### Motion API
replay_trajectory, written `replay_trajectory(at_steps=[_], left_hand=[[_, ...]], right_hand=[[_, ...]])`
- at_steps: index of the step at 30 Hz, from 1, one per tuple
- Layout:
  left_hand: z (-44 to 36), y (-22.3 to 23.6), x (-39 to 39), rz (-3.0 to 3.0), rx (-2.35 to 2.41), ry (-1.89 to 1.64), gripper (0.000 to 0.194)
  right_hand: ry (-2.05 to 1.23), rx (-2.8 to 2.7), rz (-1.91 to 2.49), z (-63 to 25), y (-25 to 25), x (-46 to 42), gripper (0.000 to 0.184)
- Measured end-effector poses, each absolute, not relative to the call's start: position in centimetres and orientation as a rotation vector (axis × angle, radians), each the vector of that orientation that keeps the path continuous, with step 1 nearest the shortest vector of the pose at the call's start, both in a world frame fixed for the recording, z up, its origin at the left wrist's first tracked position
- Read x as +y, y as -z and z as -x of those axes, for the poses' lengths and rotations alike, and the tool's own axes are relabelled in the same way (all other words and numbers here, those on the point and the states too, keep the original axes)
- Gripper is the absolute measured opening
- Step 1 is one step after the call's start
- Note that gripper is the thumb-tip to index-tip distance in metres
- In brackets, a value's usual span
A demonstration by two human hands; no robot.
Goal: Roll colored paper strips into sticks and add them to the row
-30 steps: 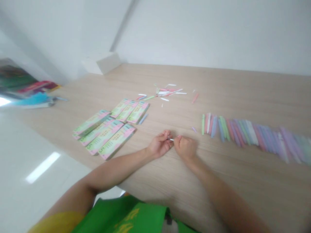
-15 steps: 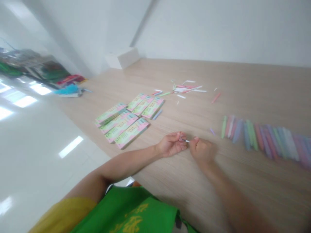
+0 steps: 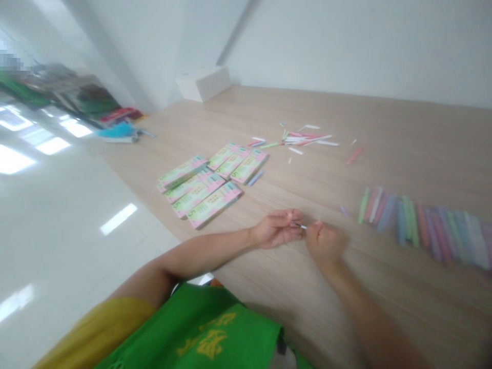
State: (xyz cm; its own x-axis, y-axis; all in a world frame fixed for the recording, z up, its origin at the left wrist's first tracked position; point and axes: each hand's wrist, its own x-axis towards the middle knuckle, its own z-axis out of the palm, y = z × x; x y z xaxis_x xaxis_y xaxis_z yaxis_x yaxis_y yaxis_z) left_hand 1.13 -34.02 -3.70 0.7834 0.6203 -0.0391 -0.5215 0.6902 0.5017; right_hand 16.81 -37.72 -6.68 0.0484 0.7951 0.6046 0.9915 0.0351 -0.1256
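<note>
Low over the middle of the desk [image 3: 307, 184], the two hands meet around a thin stick [image 3: 303, 227], white toward one end and darker toward the other. The left hand [image 3: 282, 228] is turned partly palm up, its grip pinching the dark end between thumb and fingertips. The right hand [image 3: 326, 242] is curled into a loose fist, its grip pressed together on the white end, with the thumb on top; blur hides the finer detail of the fingers.

Beyond the left forearm lie two rows of green and pink boxes [image 3: 215, 205], set at a slant, with a blue strip [image 3: 255, 178] just beside the back row. Farther off, white, red and green strips make a loose pile [image 3: 307, 138], and a red strip [image 3: 354, 155] lies apart from it to the right. A small purple piece [image 3: 344, 210] rests near the right hand. Past it, a long row of pastel sticks [image 3: 423, 220] runs to the right edge. A white box [image 3: 211, 86] stands at the back by the wall [image 3: 346, 46].
</note>
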Motion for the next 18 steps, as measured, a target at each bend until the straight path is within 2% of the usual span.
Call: replay_trajectory(at_steps=[7,13,18], left_hand=[[-1.2,3.7,-34.0,-0.585,0.298,-0.688,0.034],[-2.0,5.2,-34.2,-0.886,0.596,-1.035,0.035],[-2.2,5.3,-34.4,-1.118,0.830,-1.230,0.028]], right_hand=[[0.426,-1.749,1.885,-16.4,6.4,-37.7,0.048],[0.488,-1.695,2.027,-15.6,6.0,-37.5,0.051],[0.345,-1.627,2.084,-14.5,5.2,-37.2,0.058]])
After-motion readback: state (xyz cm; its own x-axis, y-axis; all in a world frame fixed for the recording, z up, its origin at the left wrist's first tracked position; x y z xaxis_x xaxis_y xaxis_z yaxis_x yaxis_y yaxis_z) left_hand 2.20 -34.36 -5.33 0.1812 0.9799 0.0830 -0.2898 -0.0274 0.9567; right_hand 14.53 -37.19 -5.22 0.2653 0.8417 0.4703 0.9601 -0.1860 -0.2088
